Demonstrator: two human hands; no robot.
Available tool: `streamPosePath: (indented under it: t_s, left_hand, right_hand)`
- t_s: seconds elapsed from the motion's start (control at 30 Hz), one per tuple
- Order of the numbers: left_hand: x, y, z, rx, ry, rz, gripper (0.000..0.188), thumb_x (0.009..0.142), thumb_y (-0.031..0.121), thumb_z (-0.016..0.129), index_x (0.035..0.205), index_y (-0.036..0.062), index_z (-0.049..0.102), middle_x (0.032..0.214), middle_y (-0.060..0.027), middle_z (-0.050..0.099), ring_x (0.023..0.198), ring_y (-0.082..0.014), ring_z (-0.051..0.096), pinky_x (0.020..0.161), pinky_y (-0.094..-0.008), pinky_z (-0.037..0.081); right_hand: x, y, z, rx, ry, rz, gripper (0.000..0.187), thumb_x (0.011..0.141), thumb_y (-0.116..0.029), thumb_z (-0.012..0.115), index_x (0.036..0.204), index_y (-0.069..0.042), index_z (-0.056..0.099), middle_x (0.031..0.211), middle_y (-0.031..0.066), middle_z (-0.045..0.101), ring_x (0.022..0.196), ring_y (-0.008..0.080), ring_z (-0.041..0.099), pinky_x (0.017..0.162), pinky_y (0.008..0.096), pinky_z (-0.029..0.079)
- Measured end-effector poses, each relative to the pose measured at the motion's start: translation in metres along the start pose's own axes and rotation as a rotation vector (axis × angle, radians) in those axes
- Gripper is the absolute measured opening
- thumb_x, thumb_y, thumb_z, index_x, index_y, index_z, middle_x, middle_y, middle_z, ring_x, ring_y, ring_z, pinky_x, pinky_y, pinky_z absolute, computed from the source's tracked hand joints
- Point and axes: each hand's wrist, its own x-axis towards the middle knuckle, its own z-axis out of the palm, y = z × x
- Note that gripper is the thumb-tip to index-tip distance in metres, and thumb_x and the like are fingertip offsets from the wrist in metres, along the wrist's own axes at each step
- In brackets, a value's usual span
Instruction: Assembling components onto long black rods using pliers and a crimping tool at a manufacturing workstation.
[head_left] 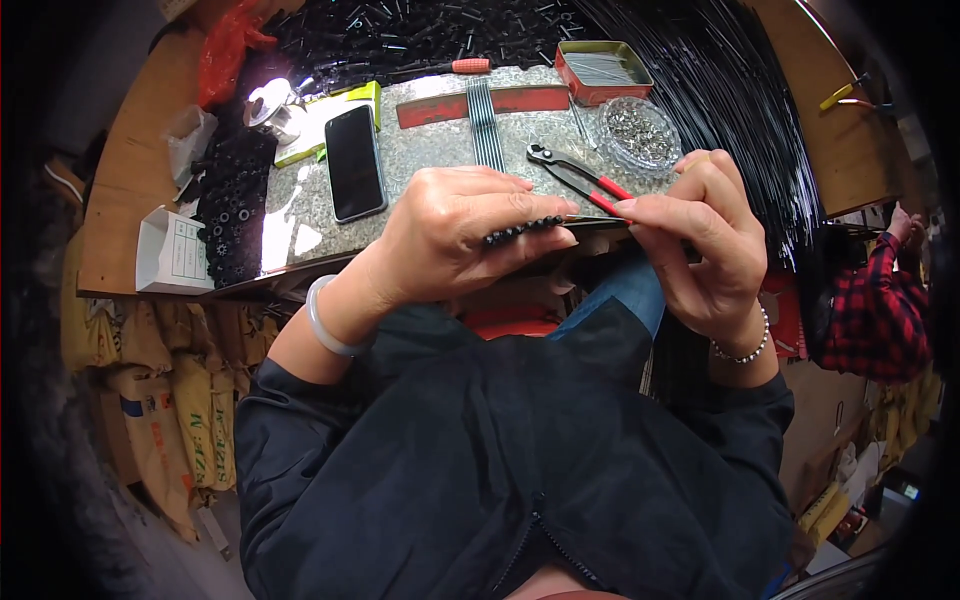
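My left hand (465, 225) is closed around a row of small black pieces (523, 230), whose round ends show between thumb and fingers; the rest of them is hidden in the palm. Facing it, my right hand (705, 240) pinches the end of a thin metal strip or wire (594, 217) between thumb and forefinger. That thin piece reaches toward the left fingertips; whether it touches the black pieces I cannot tell. Just beyond the right fingertips lie pliers (567, 172) with red handles, jaws pointing away. Several thin grey rods (484, 125) lie side by side beyond my left hand.
A black phone (355, 163) lies left on the worktop. Farther back are a red bar (430, 110), a red tin (590, 93) of thin rods and a clear bowl (609, 150) of small metal parts. Long black rods (740, 110) cover the right; a white box (160, 262) stands left.
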Motion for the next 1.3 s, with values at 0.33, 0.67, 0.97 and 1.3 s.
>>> streamPosePath:
  t_s: [0.33, 0.67, 0.97, 1.3]
  left_hand:
    - [-0.001, 0.001, 0.001, 0.002, 0.005, -0.001, 0.018, 0.073, 0.02, 0.073, 0.087, 0.0084, 0.068, 0.071, -0.0088, 0.066, 0.07, -0.024, 0.066, 0.062, -0.0319, 0.053]
    - [0.0, 0.003, -0.004, -0.047, -0.116, 0.006, 0.025, 0.07, 0.014, 0.074, 0.09, 0.0002, 0.067, 0.076, -0.0123, 0.066, 0.07, -0.0257, 0.066, 0.071, -0.0349, 0.054]
    - [-0.001, 0.001, -0.003, 0.014, -0.116, 0.028, 0.027, 0.069, 0.017, 0.076, 0.089, 0.0002, 0.067, 0.075, -0.0125, 0.065, 0.068, -0.0258, 0.065, 0.07, -0.0358, 0.054]
    - [0.001, 0.0, -0.004, 0.033, -0.159, 0.048, 0.03, 0.065, 0.023, 0.077, 0.084, 0.0016, 0.066, 0.075, -0.0111, 0.066, 0.071, -0.0265, 0.066, 0.069, -0.0351, 0.054]
  right_hand:
    - [0.001, -0.004, 0.002, 0.09, -0.03, 0.055, 0.021, 0.069, 0.004, 0.066, 0.089, -0.005, 0.065, 0.065, 0.0002, 0.043, 0.062, 0.0161, 0.039, 0.071, 0.0326, 0.037]
    - [0.008, 0.001, 0.004, 0.032, -0.075, -0.043, 0.026, 0.066, 0.0, 0.07, 0.09, -0.009, 0.068, 0.066, -0.001, 0.044, 0.065, 0.0158, 0.043, 0.072, 0.0328, 0.039]
    - [0.007, 0.001, 0.011, -0.051, -0.008, -0.156, 0.027, 0.065, 0.001, 0.07, 0.091, -0.008, 0.067, 0.066, -0.0015, 0.044, 0.063, 0.0158, 0.043, 0.072, 0.0332, 0.041]
    - [0.012, -0.001, 0.016, 0.131, -0.069, -0.132, 0.024, 0.066, -0.003, 0.072, 0.088, -0.005, 0.066, 0.066, 0.0008, 0.047, 0.064, 0.0175, 0.045, 0.07, 0.0326, 0.042]
